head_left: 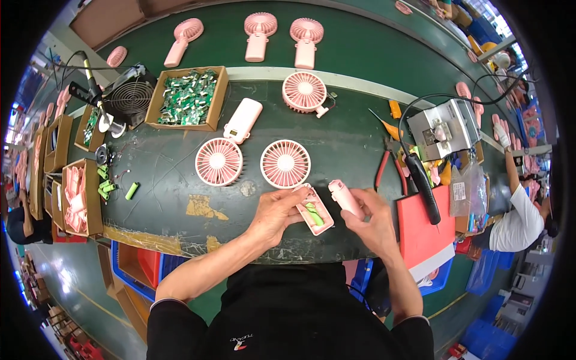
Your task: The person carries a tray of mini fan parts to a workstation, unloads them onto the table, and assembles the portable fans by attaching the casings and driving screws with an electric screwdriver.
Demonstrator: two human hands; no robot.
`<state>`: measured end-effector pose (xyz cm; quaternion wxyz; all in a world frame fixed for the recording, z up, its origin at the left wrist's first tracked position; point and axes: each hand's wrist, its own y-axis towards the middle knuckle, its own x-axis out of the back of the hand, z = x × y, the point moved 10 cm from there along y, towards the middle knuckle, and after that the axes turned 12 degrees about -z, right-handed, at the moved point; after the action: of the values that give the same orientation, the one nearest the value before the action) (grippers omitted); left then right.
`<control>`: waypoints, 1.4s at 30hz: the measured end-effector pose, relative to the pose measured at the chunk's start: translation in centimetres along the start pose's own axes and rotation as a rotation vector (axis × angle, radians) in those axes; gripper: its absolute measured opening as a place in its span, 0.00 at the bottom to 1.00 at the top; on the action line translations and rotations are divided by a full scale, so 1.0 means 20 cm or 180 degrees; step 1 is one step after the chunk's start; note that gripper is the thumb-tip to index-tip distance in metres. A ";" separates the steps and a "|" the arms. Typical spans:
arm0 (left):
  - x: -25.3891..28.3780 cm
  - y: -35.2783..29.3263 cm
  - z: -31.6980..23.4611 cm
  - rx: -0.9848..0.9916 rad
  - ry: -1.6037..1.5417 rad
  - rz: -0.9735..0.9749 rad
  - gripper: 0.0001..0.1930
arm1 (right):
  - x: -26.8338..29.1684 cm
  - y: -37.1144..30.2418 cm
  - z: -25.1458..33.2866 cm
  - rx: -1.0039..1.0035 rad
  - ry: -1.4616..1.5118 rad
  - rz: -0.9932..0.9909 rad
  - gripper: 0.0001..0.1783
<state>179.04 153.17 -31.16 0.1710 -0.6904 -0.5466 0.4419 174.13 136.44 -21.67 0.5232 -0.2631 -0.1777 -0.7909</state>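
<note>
My left hand point(273, 215) is closed round the edge of a pink handle shell point(324, 227) attached below a round pink fan head point(285, 164). Inside the shell lies a green battery cell point(314, 213). Just to the right, my right hand point(373, 221) grips a pink handle cover point(345, 198) between thumb and fingers, apart from the shell. A second fan head point(219, 162) rests to the left, touching or close to a pale pink handle with a small dark window point(243, 120). Another fan head point(304, 92) with a small white connector lies farther back.
A cardboard box of green circuit boards point(189, 99) stands back left; a box of pink parts point(76, 198) and loose green batteries point(132, 191) lie left. Red-handled pliers point(393, 168), a black electric screwdriver point(423, 189) and a red pad point(420, 234) are right. Finished-looking fans point(257, 45) lie on the green belt behind.
</note>
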 end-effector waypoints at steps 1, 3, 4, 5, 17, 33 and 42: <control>-0.01 0.00 0.00 -0.0003 -0.0015 0.0048 0.18 | -0.04 -0.02 -0.03 -0.0197 0.0497 -0.0015 0.23; -0.02 -0.01 -0.02 -0.0029 -0.0110 0.0058 0.18 | -0.06 -0.03 0.09 0.0169 0.0256 -0.0066 0.23; -0.03 -0.01 -0.03 -0.0046 -0.0192 0.0073 0.18 | -0.07 -0.04 0.16 0.0524 0.0018 -0.0129 0.23; -0.04 -0.02 -0.04 -0.0107 -0.0142 0.0252 0.22 | -0.08 -0.05 0.19 0.0650 -0.0180 -0.0261 0.23; -0.04 0.01 0.00 -0.0004 -0.0327 0.0192 0.32 | -0.20 -0.07 0.37 0.1577 -0.1158 -0.0522 0.24; 0.02 0.04 0.02 -0.0164 0.0093 -0.0017 0.17 | -0.26 -0.07 0.28 0.1305 -0.1077 -0.0189 0.21; -0.05 0.03 0.00 -0.0180 0.0368 -0.0098 0.16 | -0.22 -0.07 0.24 0.1315 -0.0988 -0.0204 0.20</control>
<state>179.43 152.07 -31.23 0.1895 -0.7109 -0.5587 0.3830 175.27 142.94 -20.40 0.5071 -0.2630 -0.4219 -0.7041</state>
